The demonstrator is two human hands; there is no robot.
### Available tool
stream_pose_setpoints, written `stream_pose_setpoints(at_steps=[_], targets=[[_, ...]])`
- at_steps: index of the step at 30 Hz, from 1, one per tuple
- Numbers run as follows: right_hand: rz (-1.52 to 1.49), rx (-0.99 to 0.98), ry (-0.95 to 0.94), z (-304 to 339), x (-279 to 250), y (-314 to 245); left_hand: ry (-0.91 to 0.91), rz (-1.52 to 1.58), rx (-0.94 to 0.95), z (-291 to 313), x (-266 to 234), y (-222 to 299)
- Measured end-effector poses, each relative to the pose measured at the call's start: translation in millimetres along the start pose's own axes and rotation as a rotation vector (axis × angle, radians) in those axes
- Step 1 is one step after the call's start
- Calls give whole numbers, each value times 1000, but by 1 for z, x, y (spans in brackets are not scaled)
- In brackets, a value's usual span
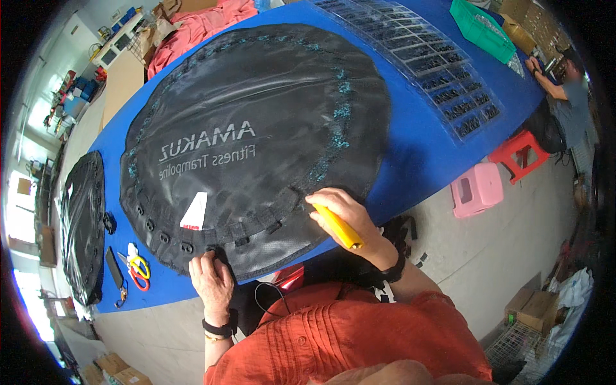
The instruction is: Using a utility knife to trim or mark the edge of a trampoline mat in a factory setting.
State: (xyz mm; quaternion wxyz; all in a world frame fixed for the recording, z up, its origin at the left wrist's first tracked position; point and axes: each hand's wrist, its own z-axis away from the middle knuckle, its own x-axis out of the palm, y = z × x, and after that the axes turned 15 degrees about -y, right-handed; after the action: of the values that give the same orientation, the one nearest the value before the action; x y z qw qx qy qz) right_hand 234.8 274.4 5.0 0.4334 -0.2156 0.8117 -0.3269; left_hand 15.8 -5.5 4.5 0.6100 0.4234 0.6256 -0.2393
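A large round black trampoline mat (pixel 282 109), with reversed pale lettering and blue-green stitching marks, lies flat on a blue table (pixel 410 144). My right hand (pixel 351 215) is closed around a yellow-handled tool (pixel 340 230) above the mat's near right part; its working end is hidden. At the near edge, the fingers of my left hand (pixel 212 279) are pressed together on a small black piece, partly covered by them. Black strap loops run along this rim, and several black plastic fittings (pixel 164 238) sit on it to the left. A white wedge-shaped piece (pixel 195 210) lies on the mat.
Scissors with red and yellow handles (pixel 138 274) lie at the left table edge, near a folded black mat (pixel 83 224). A compartment tray (pixel 443 77) of black parts and a green crate (pixel 482 29) stand far right. Pink (pixel 477 191) and red stools (pixel 521 156) stand beyond; another person works there.
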Motion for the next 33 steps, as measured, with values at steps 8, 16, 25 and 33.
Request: stream_pose_setpoints(at_steps=[8, 16, 25, 33], targets=[[-173, 60, -52, 3, -6, -1, 7, 23, -15, 1, 4, -7], [-89, 13, -56, 3, -5, 5, 45, 28, -13, -7, 1, 1], [-69, 57, -47, 1, -6, -3, 88, 71, -18, -7, 4, 4], [125, 104, -6, -24, 4, -28, 124, 118, 30, -6, 3, 2]])
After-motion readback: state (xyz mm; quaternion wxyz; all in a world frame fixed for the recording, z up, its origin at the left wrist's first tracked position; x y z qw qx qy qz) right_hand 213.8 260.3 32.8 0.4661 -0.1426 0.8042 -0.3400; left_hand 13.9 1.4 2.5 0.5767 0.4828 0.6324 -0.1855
